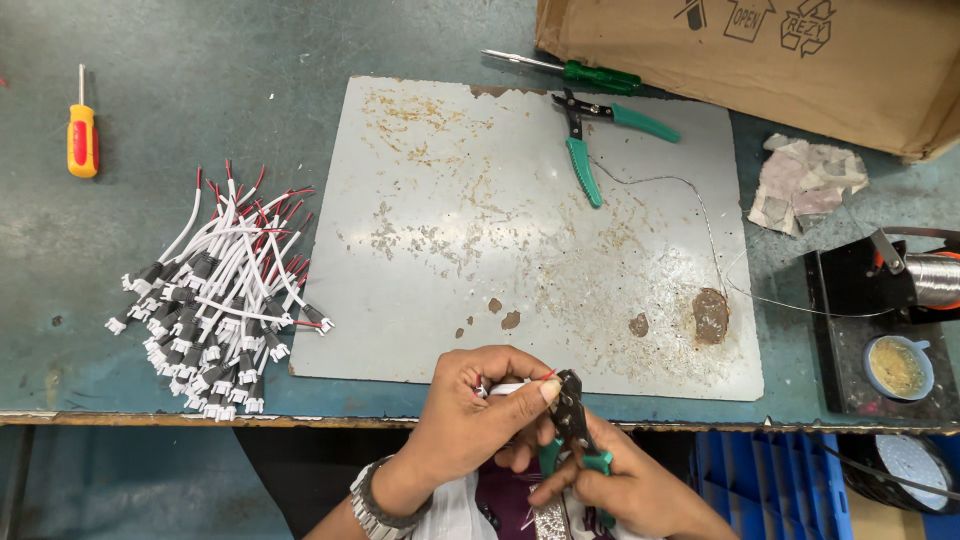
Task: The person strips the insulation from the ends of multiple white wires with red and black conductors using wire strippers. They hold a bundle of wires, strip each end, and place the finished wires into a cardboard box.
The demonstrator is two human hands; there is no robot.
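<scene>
Teal worktop [150, 60], rusty metal sheet [520, 240] at 12 o'clock — left hand [470, 415] pinches a thin, limp wire lead [510, 388] near its stripped end; right hand [620, 490] grips green-handled pliers [572, 410] by the handles.

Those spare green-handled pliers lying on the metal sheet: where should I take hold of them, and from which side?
Take the green-handled pliers by the long lower handle, coming from the near edge of the scratched grey metal sheet. That handle points toward you with bare sheet on both sides; the dark jaws point away, near the cardboard box.
</scene>
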